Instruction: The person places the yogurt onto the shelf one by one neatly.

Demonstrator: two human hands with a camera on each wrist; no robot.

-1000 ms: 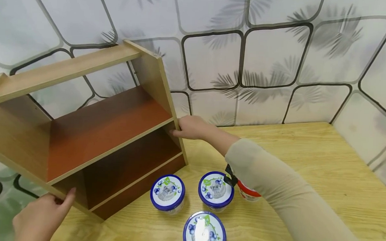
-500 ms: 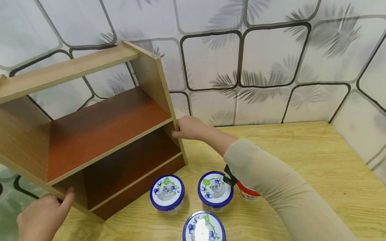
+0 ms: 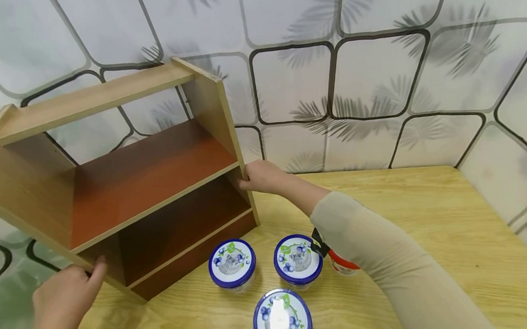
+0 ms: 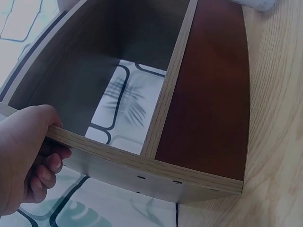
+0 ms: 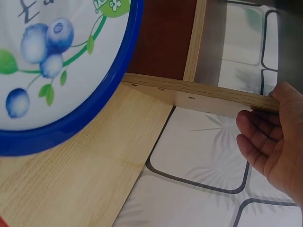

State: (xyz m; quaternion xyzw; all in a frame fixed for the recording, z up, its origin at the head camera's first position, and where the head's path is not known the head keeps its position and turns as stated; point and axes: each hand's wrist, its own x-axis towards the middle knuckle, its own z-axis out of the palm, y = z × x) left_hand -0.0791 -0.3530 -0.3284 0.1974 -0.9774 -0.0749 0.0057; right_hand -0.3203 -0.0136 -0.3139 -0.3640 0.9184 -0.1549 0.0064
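A small wooden shelf [image 3: 157,165] with red-brown boards and pale edges stands at the left of the table, angled to the wall. My left hand [image 3: 69,293] grips the front edge of its near left side panel. In the left wrist view the left thumb [image 4: 45,113] lies inside the panel and the fingers [image 4: 47,172] curl along the outside. Toward the back, my right hand [image 3: 265,177] holds the right side panel just below the middle board. The right wrist view shows that hand's fingers [image 5: 260,137] on the panel's outer face, thumb on the inner side.
Several tubs with blue-rimmed blueberry lids stand before the shelf: one tub [image 3: 231,263] close to it, another tub [image 3: 298,259] to its right, a third tub [image 3: 282,317] nearest. A red-rimmed tub [image 3: 344,263] is partly hidden by the right sleeve [image 3: 374,248]. A patterned wall [image 3: 289,87] rises behind.
The whole head view has shifted slightly to the right. Both hands keep their grip on the side panels, and the shelf and tubs hold the same places relative to one another.
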